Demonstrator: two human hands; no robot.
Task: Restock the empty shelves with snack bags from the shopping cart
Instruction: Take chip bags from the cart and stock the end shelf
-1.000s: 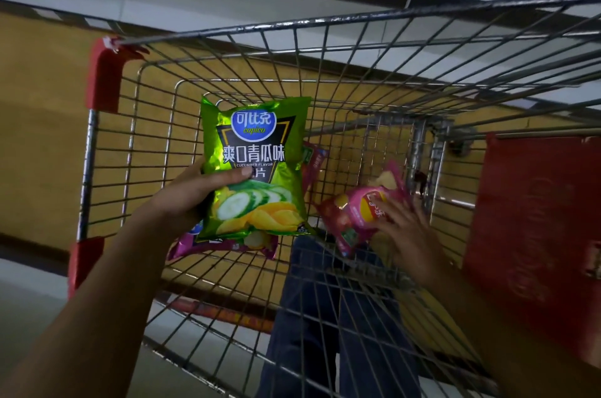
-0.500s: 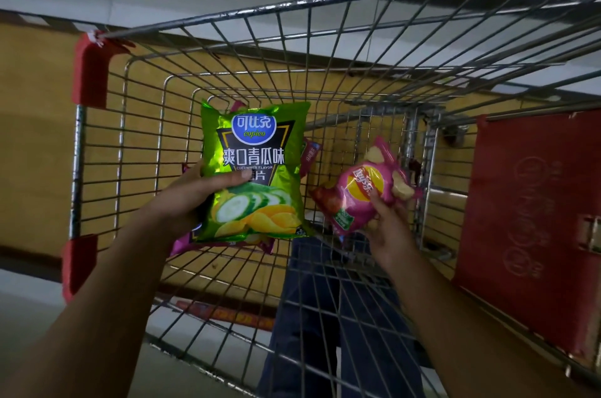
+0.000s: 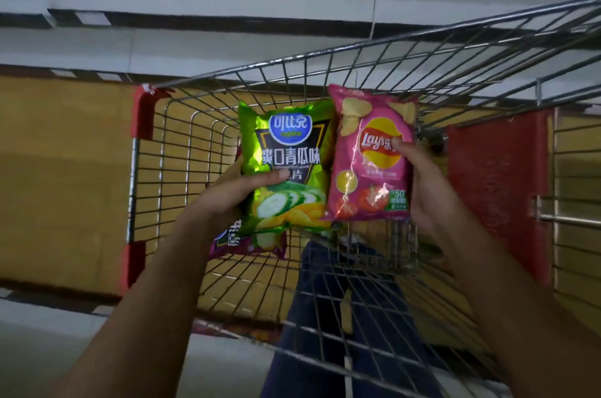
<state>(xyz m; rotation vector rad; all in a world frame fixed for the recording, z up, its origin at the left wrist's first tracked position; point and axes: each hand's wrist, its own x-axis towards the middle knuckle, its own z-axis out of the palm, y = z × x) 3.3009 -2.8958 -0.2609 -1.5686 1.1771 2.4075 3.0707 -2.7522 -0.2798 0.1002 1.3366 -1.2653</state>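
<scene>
My left hand (image 3: 224,199) grips a green cucumber-flavour chip bag (image 3: 286,150), thumb across its front, with a purple bag (image 3: 234,241) tucked behind it in the same grip. My right hand (image 3: 426,189) holds a pink tomato Lay's bag (image 3: 370,163) upright by its right edge, thumb on the logo. Both bags are held side by side above the wire shopping cart (image 3: 182,150). No shelves are in view.
The cart has red plastic corner guards (image 3: 143,114) and a red child-seat flap (image 3: 497,189) on the right. Through the wire bottom I see dark blue trousers (image 3: 328,306). Yellow and grey floor lies around the cart.
My right hand has lifted the pink bag out of the cart bottom and turned it upright beside the green bag. The left hand rose slightly; the view tilted up and left.
</scene>
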